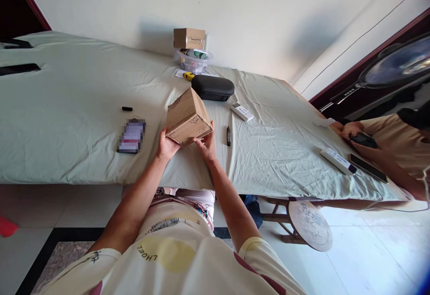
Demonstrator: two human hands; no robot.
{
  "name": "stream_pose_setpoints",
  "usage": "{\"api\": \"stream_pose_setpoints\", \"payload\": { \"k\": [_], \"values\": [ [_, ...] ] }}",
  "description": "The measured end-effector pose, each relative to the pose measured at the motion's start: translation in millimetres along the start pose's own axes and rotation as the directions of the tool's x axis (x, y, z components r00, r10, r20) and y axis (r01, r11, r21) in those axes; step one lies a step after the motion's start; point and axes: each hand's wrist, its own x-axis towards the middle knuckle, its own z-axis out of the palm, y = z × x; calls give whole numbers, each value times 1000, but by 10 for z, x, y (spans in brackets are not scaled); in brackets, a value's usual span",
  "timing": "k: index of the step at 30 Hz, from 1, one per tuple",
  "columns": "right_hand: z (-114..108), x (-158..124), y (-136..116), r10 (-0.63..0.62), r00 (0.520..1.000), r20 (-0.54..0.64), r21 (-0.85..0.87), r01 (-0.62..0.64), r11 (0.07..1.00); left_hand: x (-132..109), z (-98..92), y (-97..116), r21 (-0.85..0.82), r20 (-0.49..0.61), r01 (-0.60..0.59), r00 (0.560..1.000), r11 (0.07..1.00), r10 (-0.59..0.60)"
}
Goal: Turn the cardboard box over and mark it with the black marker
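Observation:
A small brown cardboard box is held tilted just above the pale green cloth of the table. My left hand grips its lower left corner from beneath. My right hand holds its lower right side, fingers pressed against the cardboard. A black pen lies on the cloth just right of my right hand, and a phone lies to the left of my left hand.
A black case, a white remote, a clear tub with a second box on it sit further back. At right another person's hands hold a dark device beside a phone. A round stool stands below.

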Motion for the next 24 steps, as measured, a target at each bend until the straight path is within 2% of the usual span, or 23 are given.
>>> {"api": "stream_pose_setpoints", "payload": {
  "k": [2,5,11,15,20,24],
  "values": [
    [9,-12,21,5,1000,-10,-66,-5,998,-1,6,-8,10,-2,19,1000,1000,-19],
    [40,-30,32,-14,1000,-21,-80,13,997,-7,33,-16,39,-11,42,999,998,-42],
    [153,-79,-15,-33,995,99,-60,39,997,-36,81,-11,31,4,30,1000,999,-30],
    [186,-88,-54,-47,993,111,-24,50,998,-39,67,-10,45,-20,30,999,999,-29],
    [170,-68,-66,-63,991,120,-37,68,997,-34,49,-9,32,-2,36,999,999,-36],
    [86,-33,-48,-59,996,72,-71,64,995,-13,14,3,44,15,83,996,996,-84]
  ]
}}
